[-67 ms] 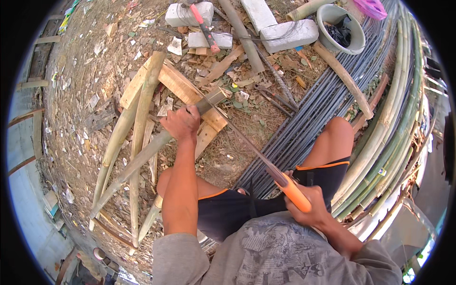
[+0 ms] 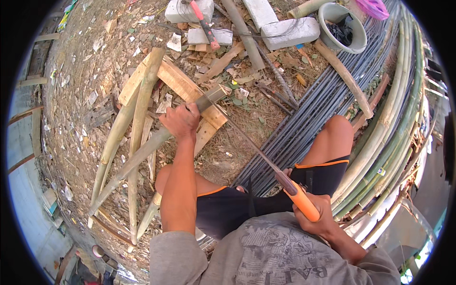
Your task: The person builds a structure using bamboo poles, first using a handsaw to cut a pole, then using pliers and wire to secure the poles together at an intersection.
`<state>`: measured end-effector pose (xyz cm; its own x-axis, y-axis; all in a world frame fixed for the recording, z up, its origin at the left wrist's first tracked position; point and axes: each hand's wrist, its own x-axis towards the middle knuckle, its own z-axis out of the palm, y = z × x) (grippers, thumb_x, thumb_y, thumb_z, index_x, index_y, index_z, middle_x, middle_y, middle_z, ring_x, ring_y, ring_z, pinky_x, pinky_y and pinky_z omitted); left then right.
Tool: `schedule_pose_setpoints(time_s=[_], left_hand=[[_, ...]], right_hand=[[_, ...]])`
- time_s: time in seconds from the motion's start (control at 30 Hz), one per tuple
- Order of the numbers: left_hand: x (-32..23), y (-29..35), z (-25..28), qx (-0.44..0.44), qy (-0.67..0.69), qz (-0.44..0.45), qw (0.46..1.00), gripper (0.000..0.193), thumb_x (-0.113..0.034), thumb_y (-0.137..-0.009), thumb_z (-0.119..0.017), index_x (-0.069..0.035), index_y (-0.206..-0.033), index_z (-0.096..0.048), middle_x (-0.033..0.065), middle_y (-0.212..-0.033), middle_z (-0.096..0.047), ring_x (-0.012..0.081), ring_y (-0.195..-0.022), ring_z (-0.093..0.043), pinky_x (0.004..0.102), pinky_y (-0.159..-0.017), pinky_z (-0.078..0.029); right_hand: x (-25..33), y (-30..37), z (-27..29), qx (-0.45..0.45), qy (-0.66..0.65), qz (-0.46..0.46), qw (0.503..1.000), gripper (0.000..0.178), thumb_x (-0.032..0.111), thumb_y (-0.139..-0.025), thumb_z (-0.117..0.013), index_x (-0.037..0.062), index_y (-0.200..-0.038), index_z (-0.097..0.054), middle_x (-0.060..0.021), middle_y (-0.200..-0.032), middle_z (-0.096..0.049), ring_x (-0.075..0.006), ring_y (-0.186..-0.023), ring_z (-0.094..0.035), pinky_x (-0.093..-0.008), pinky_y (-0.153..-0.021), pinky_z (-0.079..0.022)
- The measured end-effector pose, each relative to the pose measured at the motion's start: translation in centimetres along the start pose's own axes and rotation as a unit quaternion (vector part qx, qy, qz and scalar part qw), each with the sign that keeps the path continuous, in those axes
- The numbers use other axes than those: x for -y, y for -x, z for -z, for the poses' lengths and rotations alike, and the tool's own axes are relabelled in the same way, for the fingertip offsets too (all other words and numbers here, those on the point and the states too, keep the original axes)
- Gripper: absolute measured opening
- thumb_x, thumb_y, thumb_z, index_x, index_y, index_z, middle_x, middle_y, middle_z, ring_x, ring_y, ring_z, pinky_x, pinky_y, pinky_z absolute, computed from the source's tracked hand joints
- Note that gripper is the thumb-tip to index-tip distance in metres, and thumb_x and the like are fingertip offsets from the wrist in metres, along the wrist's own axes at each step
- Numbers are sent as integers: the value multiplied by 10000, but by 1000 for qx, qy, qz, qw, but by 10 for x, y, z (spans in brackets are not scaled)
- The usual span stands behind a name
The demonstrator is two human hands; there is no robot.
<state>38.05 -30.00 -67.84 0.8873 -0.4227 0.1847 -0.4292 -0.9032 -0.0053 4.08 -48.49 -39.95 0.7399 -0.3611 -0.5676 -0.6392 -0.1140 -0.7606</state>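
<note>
A bamboo pole (image 2: 128,166) slants up across a wooden plank (image 2: 178,77) that forms part of a rough stand. My left hand (image 2: 181,119) is closed round the pole near its upper end. At the lower right, my right hand (image 2: 315,213) grips the orange handle of a handsaw (image 2: 259,151). The saw's blade crosses the pole just beyond my left hand, near the pole's cut end. How deep the teeth sit in the bamboo cannot be made out.
More bamboo legs (image 2: 139,137) support the stand. Dark steel rods (image 2: 304,124) lie to the right, alongside long bent bamboo poles (image 2: 397,128). Farther off are pale blocks (image 2: 290,34), a red-and-black-handled tool (image 2: 205,26) and a grey bucket (image 2: 357,43).
My right hand has drawn the saw back toward the lower right, along the blade's line. The left hand keeps its hold on the bamboo pole.
</note>
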Motion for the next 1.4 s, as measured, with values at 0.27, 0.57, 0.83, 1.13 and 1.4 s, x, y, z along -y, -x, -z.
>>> schedule_pose_setpoints(time_s=[0.27,0.57,0.83,1.13,1.4], left_hand=[[-9,0,-5,-25,24,20,999,369,-391,-918,-597,-139,-752,-809,120,-703,-697,314,-794,-647,477,-815,-394],[0,3,-4,28,-8,36,999,391,-399,-937,-576,-149,-782,-833,106,-719,-724,306,-812,-664,476,-827,-393],[-14,3,-2,24,3,19,1000,410,-420,-948,-563,-158,-798,-841,116,-730,-729,314,-804,-667,477,-820,-404],[-12,-1,-2,32,9,41,999,385,-437,-945,-574,-192,-864,-860,129,-758,-733,307,-813,-674,477,-820,-410],[-2,3,0,-16,13,26,999,400,-424,-917,-580,-143,-778,-828,116,-737,-745,315,-787,-649,475,-820,-387]], right_hand=[[8,-171,-76,-11,13,84,996,140,88,-901,-737,-38,-957,-714,-177,-698,-640,-179,-579,-583,-384,-610,-512],[-18,-50,-21,21,16,63,998,189,74,-862,-770,1,-1035,-764,-185,-786,-722,-370,-702,-753,-438,-689,-582],[1,-174,-83,-38,32,76,996,117,92,-899,-738,-20,-916,-710,-171,-696,-628,-165,-584,-624,-395,-604,-508],[-36,-159,-87,-2,-44,106,993,139,110,-931,-742,-8,-1004,-726,-145,-742,-671,-213,-590,-641,-398,-622,-511],[10,-39,-27,-14,18,97,995,221,37,-912,-733,-8,-1125,-766,-171,-738,-687,-287,-618,-714,-372,-640,-552]])
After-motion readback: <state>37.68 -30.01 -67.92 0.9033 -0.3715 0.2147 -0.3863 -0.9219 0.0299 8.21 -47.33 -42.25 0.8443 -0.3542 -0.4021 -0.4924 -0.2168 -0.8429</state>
